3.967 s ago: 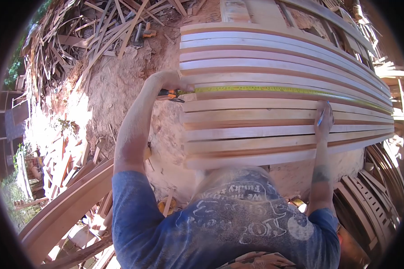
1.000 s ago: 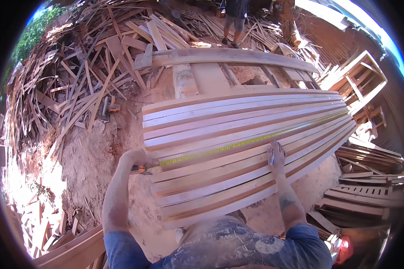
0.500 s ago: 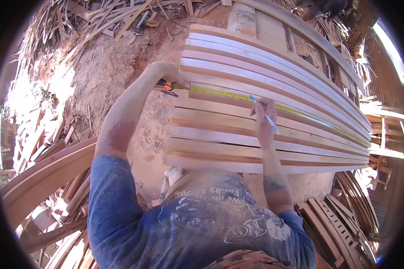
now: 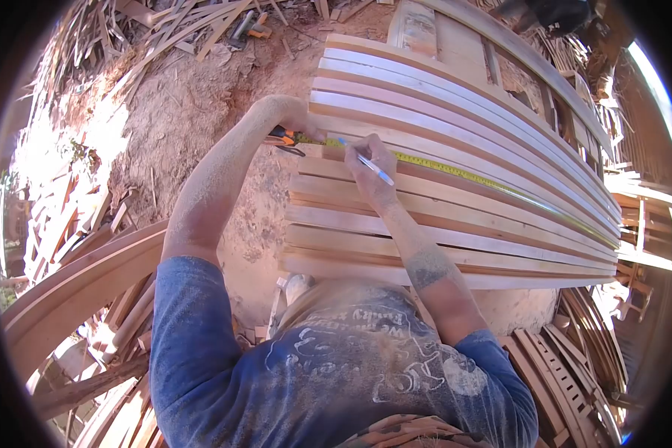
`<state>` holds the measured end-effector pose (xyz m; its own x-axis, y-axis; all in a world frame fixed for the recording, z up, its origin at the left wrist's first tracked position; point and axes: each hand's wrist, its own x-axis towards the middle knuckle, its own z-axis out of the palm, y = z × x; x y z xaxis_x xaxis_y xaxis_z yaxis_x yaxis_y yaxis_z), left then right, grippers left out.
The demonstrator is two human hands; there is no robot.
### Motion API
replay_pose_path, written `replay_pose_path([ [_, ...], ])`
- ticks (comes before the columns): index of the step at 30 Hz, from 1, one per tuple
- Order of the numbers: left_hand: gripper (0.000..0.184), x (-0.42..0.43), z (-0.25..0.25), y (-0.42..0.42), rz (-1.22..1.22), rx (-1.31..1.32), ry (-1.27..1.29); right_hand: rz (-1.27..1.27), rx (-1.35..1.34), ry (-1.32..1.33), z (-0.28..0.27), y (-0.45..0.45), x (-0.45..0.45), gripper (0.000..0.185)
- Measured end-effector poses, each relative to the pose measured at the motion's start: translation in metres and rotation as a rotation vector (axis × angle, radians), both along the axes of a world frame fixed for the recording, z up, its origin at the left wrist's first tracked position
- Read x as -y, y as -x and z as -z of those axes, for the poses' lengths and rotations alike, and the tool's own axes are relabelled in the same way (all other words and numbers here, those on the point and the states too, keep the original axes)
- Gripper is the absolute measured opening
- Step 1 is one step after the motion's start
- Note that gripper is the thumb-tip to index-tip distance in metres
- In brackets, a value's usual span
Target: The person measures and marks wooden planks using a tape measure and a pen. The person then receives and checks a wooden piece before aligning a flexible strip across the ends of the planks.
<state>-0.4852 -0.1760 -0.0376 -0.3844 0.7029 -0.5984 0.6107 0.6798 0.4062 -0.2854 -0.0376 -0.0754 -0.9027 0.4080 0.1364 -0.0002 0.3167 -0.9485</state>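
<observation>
Several long wooden strips (image 4: 455, 224) lie side by side in front of me, pointing off to the right. A yellow tape measure blade (image 4: 455, 171) is stretched along one of them. At the strips' left ends my left hand (image 4: 300, 119) is closed on the tape measure, whose orange and black case (image 4: 282, 135) shows just below the wrist; part of the fingers is hidden. My right hand (image 4: 372, 158) grips a blue and white pen (image 4: 378, 170) and rests over the tape, close to my left hand.
Beyond the strips stands a wooden frame with a long rail (image 4: 515, 56). An orange-handled tool (image 4: 259, 28) lies on the dirt ground near scrap wood (image 4: 164, 37). Curved boards (image 4: 89, 280) are at lower left, and slotted pieces (image 4: 556, 358) at lower right. Dark clothing of someone appears at top right.
My right hand has slid left along the tape with the pen, from the middle of the strips to near their left ends. My left hand stays at those ends.
</observation>
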Motion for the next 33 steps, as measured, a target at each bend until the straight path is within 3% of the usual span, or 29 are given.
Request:
replay_pose_path([
  [20,0.090,-0.001,-0.014,-0.007,-0.052,-0.041,0.073,-0.031,0.071,-0.079,-0.008,0.000,0.001,0.013],
  [23,0.088,-0.002,-0.012,-0.006,-0.016,-0.033,0.060,0.024,0.075,0.170,-0.015,-0.003,0.003,0.015],
  [26,0.086,-0.003,-0.003,-0.003,-0.012,-0.060,0.059,-0.005,-0.091,0.286,0.002,-0.003,-0.009,0.012],
  [33,0.085,-0.003,-0.014,-0.008,-0.058,0.007,0.052,0.029,-0.060,0.386,-0.022,-0.016,-0.024,0.010],
])
